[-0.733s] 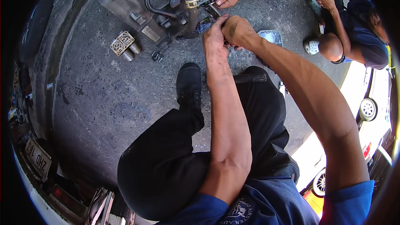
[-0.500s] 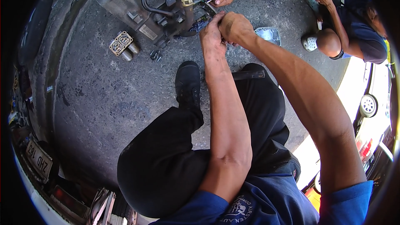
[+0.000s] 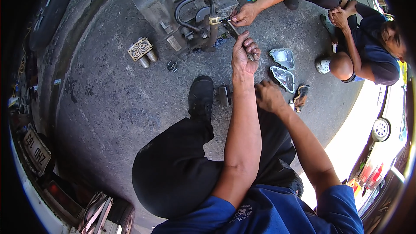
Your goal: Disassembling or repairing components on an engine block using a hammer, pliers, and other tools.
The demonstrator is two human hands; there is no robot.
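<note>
My left hand point(image 3: 245, 54) is wrapped round a metal tool point(image 3: 231, 29) angled up to the metal assembly point(image 3: 154, 13), beside its curved tube point(image 3: 186, 1) and hose. Just beyond, a co-worker's hand point(image 3: 245, 15) pinches something small at the assembly. Right of my left forearm, my right hand point(image 3: 271, 97) is low at my thigh with curled fingers; what they hold is hidden. A dark metal bar point(image 3: 224, 96) shows left of it, partly behind the forearm. Two silver housings point(image 3: 281, 58) lie beyond my right hand, near a dark rag point(image 3: 302, 97).
On the concrete floor point(image 3: 99, 104) lie a valve block with cylinders point(image 3: 139, 50) and small bolts point(image 3: 172, 66). A second person point(image 3: 368, 52) crouches at the upper right. A vehicle's rear point(image 3: 39, 151) is at the left edge; a car point(image 3: 381, 134) shows at the right.
My right hand has left my left hand and moved down to my thigh. My left hand stays up by the assembly with a tool showing in it. The view has shifted slightly.
</note>
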